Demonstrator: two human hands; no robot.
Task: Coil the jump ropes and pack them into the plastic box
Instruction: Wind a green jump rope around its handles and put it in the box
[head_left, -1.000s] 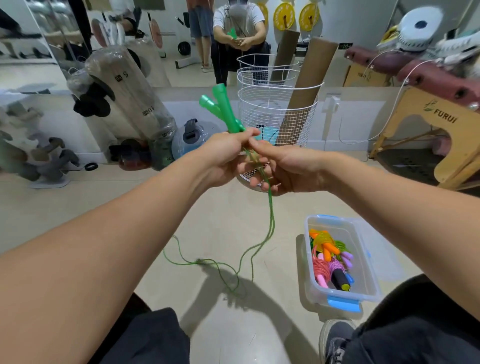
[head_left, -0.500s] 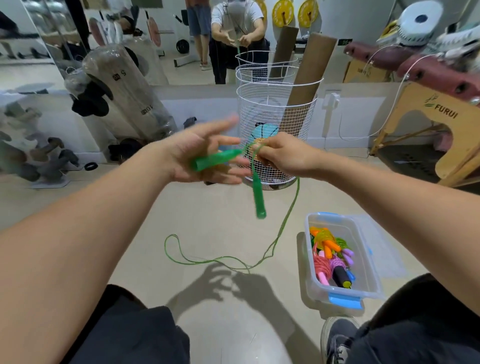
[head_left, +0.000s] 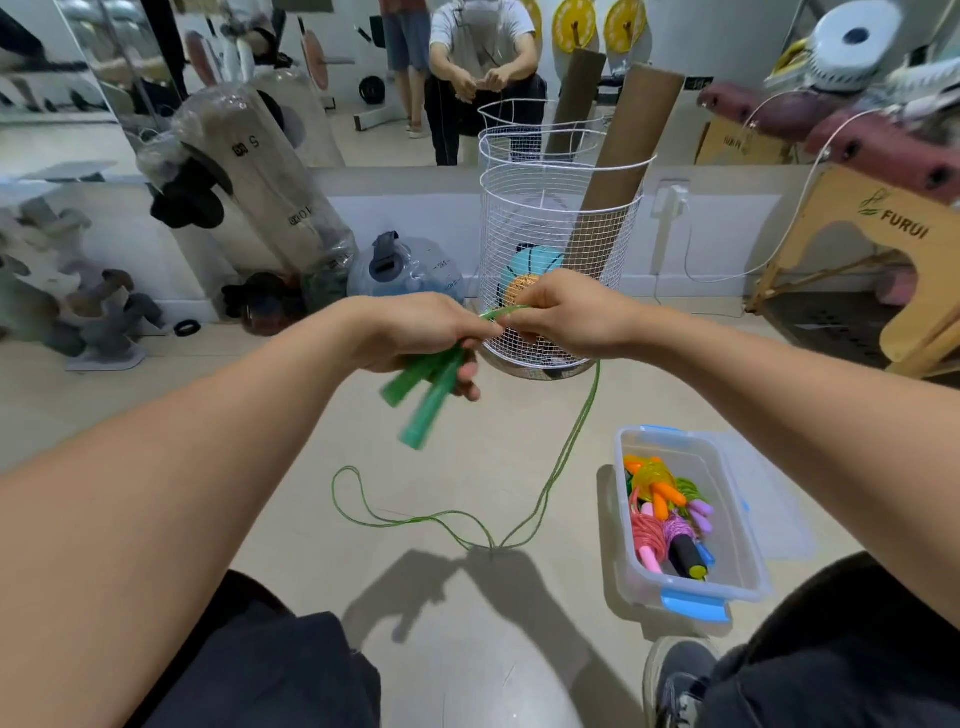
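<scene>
— Gripping both handles (head_left: 423, 387) in left hand (head_left: 415, 332); right hand (head_left: 563, 317) pinching rope (head_left: 566, 441) beside it.
— Still trailing on floor (head_left: 467, 623), left of box (head_left: 748, 551). Risking tangling, snagging underfoot while coiling.

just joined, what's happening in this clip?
A person is coiling a green jump rope. The left hand grips both green handles, which point down, while the right hand pinches the cord beside it. Most of the cord trails in loose loops on the floor. The plastic box by the right foot is open and already holds several bundled ropes.
</scene>
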